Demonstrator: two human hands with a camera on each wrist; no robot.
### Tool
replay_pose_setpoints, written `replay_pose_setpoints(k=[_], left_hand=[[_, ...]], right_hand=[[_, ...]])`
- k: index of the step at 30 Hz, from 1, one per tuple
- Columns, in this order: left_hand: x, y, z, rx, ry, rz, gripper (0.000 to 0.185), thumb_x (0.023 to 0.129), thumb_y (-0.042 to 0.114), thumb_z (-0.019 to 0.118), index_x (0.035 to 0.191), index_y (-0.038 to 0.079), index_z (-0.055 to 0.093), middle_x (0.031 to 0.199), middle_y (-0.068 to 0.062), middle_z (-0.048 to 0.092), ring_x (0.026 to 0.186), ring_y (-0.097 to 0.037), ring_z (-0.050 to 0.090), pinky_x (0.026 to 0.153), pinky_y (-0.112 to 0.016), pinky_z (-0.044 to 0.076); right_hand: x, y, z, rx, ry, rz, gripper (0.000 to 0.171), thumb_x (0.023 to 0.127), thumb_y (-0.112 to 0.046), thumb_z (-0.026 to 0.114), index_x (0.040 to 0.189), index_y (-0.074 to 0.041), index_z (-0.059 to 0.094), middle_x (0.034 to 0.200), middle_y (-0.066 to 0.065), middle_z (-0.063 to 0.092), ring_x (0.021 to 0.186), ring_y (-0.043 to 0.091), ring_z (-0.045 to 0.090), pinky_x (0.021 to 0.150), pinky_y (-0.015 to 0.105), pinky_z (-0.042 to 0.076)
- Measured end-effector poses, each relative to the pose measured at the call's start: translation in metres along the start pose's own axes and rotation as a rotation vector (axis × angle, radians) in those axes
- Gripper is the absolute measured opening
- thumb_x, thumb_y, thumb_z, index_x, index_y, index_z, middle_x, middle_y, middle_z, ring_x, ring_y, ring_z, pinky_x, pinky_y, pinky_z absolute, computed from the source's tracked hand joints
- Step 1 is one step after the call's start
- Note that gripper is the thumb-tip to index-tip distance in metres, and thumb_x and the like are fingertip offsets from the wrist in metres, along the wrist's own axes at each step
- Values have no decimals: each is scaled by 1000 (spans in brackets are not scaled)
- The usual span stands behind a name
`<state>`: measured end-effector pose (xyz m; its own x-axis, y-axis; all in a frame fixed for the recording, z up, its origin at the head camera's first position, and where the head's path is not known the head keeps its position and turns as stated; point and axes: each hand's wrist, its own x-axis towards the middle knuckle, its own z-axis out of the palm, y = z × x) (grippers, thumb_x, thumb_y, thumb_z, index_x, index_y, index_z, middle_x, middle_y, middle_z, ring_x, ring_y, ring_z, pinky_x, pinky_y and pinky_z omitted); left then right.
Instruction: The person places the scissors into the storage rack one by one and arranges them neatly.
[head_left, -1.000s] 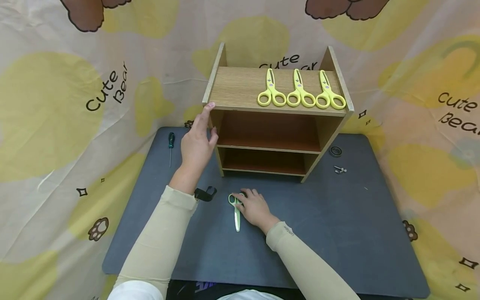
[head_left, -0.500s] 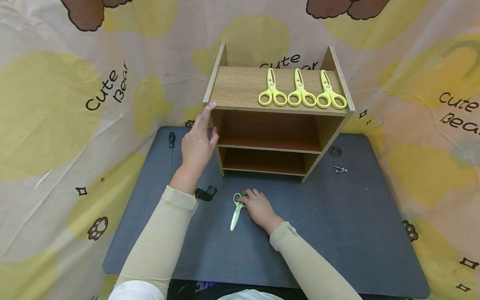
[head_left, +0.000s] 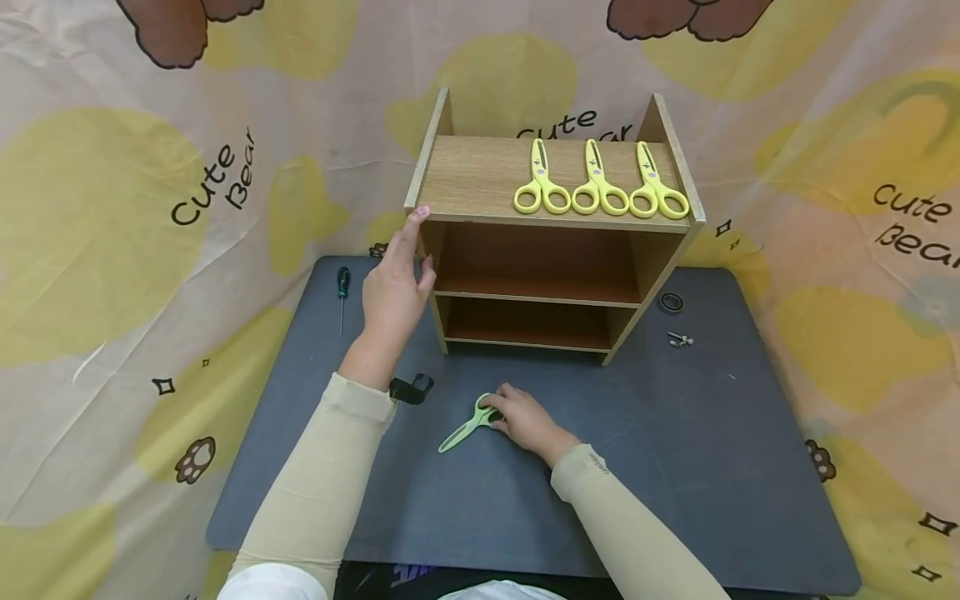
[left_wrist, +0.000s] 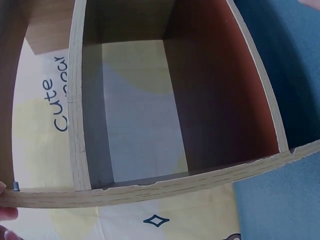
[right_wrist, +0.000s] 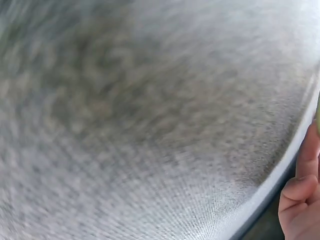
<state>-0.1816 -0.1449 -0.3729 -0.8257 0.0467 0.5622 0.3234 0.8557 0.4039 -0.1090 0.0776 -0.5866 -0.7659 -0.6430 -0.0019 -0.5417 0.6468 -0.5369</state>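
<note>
My right hand [head_left: 528, 421] pinches a green pair of scissors [head_left: 467, 431] by the handle loops, low over the tabletop. The blades point toward the near left. In the right wrist view only fingers [right_wrist: 302, 187] and a sliver of green show at the right edge. My left hand [head_left: 393, 287] touches the upper left front corner of a wooden shelf unit [head_left: 551, 221], its index finger straight. In the left wrist view its fingertips [left_wrist: 7, 214] lie at the panel's edge. Three yellow scissors [head_left: 592, 183] lie side by side on the top board.
A screwdriver [head_left: 342, 292] lies left of the shelf on the dark mat [head_left: 637, 492]. To the right are a black roll of tape [head_left: 671, 303] and small pale metal-like pieces [head_left: 680, 340]. A black strap [head_left: 412, 389] shows by my left wrist. Patterned cloth [head_left: 97, 233] hangs behind.
My right hand has moved slightly right, its fingers drawn together on the scissors' handle loops. The scissors have turned, so their blades swing from straight toward me to the left. My left hand stays put.
</note>
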Motion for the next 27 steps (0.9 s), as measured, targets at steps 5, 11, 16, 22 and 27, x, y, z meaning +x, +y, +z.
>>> replay_pose_setpoints(k=[5, 11, 16, 22, 27], left_hand=[[0, 1, 0, -6, -2, 3, 64, 104, 9, 62, 156, 32, 33, 127, -16, 62, 53, -27, 43, 52, -38, 36], [-1, 2, -1, -5, 7, 2, 64, 103, 9, 62, 155, 32, 34, 125, -16, 63, 53, -28, 43, 52, -39, 37], [-1, 2, -2, -6, 10, 1, 64, 104, 8, 61, 155, 32, 33, 121, -17, 62, 53, -28, 43, 52, -39, 37], [-1, 0, -1, -16, 28, 19, 64, 103, 7, 61, 155, 31, 33, 121, -17, 62, 52, -28, 43, 51, -39, 36], [-1, 0, -1, -15, 28, 15, 64, 103, 7, 61, 155, 31, 33, 121, -17, 62, 52, -28, 43, 51, -40, 36]], right_hand=[[-2, 0, -6, 108, -41, 63, 42, 96, -12, 77, 136, -13, 67, 129, 8, 68, 118, 27, 63, 100, 45, 50], [-2, -3, -13, 102, -47, 108, 39, 95, -12, 78, 133, -12, 68, 127, 8, 70, 111, 26, 65, 97, 45, 51], [-3, -4, -17, 86, -44, 122, 37, 95, -12, 78, 131, -16, 68, 120, 6, 71, 102, 21, 64, 91, 43, 52], [-6, -6, -20, 101, -35, 125, 36, 95, -12, 79, 129, -16, 69, 121, 7, 71, 103, 23, 65, 93, 44, 52], [-8, -7, -20, 111, -11, 114, 33, 92, -14, 81, 124, -13, 73, 124, 7, 72, 109, 25, 67, 96, 45, 52]])
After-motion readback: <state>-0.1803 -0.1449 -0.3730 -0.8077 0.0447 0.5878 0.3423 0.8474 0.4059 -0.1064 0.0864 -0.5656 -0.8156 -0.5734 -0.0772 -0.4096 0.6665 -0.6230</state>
